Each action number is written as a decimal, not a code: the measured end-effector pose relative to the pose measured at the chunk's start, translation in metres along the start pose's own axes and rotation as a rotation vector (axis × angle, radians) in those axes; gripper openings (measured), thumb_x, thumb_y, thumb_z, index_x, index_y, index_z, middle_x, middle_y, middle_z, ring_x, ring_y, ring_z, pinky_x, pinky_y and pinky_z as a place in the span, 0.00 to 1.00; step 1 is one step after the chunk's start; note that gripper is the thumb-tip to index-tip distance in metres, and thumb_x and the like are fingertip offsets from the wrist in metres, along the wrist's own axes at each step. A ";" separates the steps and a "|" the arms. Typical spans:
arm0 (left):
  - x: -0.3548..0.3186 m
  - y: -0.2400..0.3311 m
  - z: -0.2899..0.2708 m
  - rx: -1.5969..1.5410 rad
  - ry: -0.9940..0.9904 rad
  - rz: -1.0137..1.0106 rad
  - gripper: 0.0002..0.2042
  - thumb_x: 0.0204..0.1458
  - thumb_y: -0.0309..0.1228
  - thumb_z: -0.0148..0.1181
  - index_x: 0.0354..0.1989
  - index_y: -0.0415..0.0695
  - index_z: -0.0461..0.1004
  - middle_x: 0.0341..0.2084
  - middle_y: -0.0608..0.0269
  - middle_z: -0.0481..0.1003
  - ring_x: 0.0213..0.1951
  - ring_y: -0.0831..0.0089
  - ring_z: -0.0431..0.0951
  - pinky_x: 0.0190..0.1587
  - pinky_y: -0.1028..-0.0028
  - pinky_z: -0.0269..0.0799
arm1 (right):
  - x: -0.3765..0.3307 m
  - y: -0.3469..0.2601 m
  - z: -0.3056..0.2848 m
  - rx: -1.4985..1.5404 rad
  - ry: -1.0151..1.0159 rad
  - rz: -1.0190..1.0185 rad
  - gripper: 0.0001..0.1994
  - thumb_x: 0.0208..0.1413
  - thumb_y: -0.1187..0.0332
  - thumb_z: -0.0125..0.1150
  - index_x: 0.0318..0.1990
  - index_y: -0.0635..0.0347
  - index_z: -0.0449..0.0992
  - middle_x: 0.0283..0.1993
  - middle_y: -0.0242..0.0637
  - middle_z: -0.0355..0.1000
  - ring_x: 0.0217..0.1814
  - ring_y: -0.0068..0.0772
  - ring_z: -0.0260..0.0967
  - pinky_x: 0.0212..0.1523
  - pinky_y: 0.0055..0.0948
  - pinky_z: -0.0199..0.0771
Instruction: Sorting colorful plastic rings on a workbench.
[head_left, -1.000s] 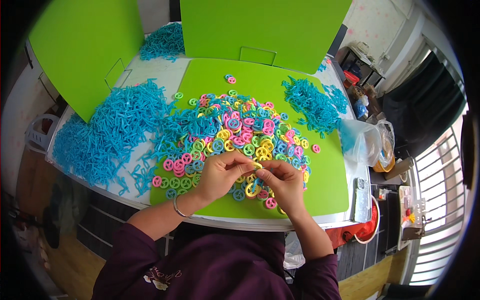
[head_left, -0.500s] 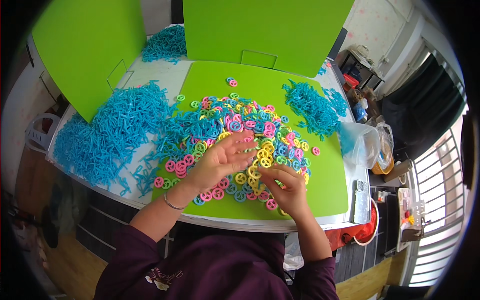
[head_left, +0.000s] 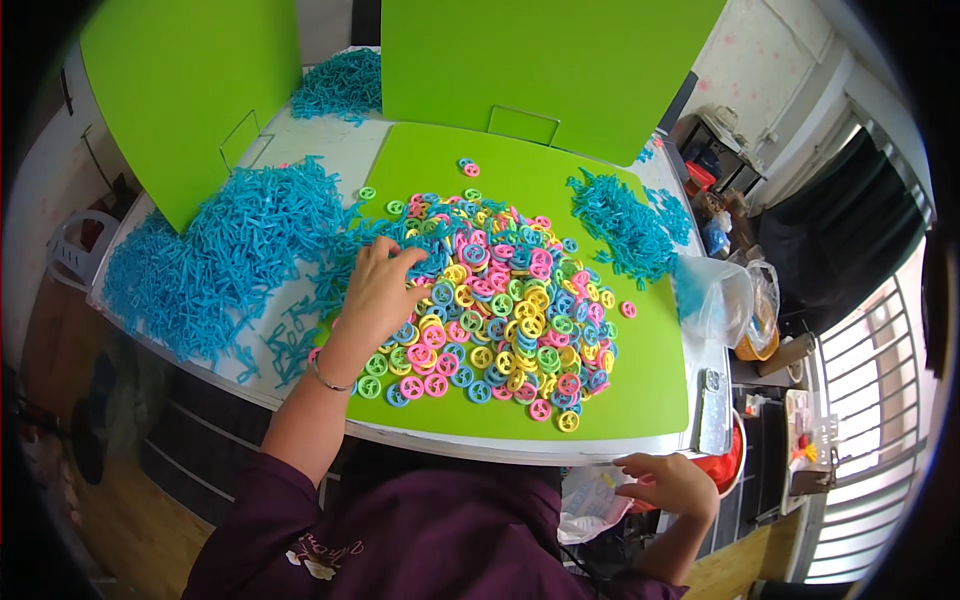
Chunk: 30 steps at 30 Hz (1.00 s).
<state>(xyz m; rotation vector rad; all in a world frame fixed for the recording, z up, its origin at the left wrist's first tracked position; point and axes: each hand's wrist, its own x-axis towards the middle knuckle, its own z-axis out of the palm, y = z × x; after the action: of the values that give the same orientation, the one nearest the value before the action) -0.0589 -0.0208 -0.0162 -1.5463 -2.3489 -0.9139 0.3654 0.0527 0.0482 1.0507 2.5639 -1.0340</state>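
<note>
My left hand hovers at the left side of a heaped pile of small plastic wheel-shaped rings in pink, yellow, green and blue. Its fingers are bent and apart, next to blue clip-like pieces that lie against the heap. Beyond the table's front edge, my right hand is open, thumb and fingers apart, above a white plastic bag. A small yellow piece shows at the bag, just left of the right fingertips; I cannot tell whether it is falling or resting.
A large mound of blue pieces covers the table's left; smaller heaps lie at the back and right. Green panels stand behind the green mat. A clear plastic tub and a phone-like object sit at the right edge.
My right hand has left the rings and moved right and down, past the table edge to the bag. My left hand has moved left and away, toward the blue pieces.
</note>
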 end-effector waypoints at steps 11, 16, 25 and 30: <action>-0.001 0.023 -0.001 -0.343 -0.057 0.082 0.11 0.41 0.29 0.69 0.33 0.43 0.75 0.39 0.58 0.70 0.41 0.60 0.72 0.45 0.66 0.69 | 0.054 -0.054 -0.007 0.008 0.268 -0.487 0.15 0.48 0.69 0.68 0.46 0.57 0.78 0.36 0.39 0.77 0.36 0.34 0.76 0.36 0.32 0.75; 0.001 0.032 -0.007 -0.322 0.115 0.219 0.11 0.44 0.26 0.67 0.35 0.40 0.73 0.41 0.58 0.73 0.41 0.68 0.77 0.42 0.73 0.72 | 0.118 -0.114 -0.003 0.150 0.448 -0.538 0.17 0.48 0.76 0.66 0.47 0.59 0.76 0.39 0.37 0.77 0.36 0.30 0.74 0.36 0.28 0.74; -0.005 0.044 0.000 -1.254 -0.444 -0.194 0.09 0.57 0.23 0.56 0.44 0.36 0.70 0.35 0.64 0.76 0.38 0.80 0.76 0.41 0.78 0.73 | 0.204 -0.110 0.016 -0.195 0.746 -0.820 0.24 0.50 0.76 0.62 0.57 0.57 0.69 0.48 0.43 0.73 0.48 0.44 0.72 0.48 0.36 0.73; -0.003 0.042 -0.004 -1.293 -0.580 -0.331 0.15 0.55 0.23 0.58 0.51 0.38 0.68 0.39 0.63 0.75 0.39 0.80 0.75 0.40 0.78 0.72 | 0.194 -0.107 0.027 0.166 0.640 -0.664 0.29 0.50 0.76 0.62 0.62 0.56 0.62 0.44 0.44 0.74 0.42 0.41 0.74 0.43 0.36 0.75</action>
<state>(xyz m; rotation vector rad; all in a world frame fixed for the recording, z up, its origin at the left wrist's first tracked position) -0.0211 -0.0137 0.0022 -1.9478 -2.4616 -2.7568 0.1490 0.0870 0.0069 0.6193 3.5518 -1.2058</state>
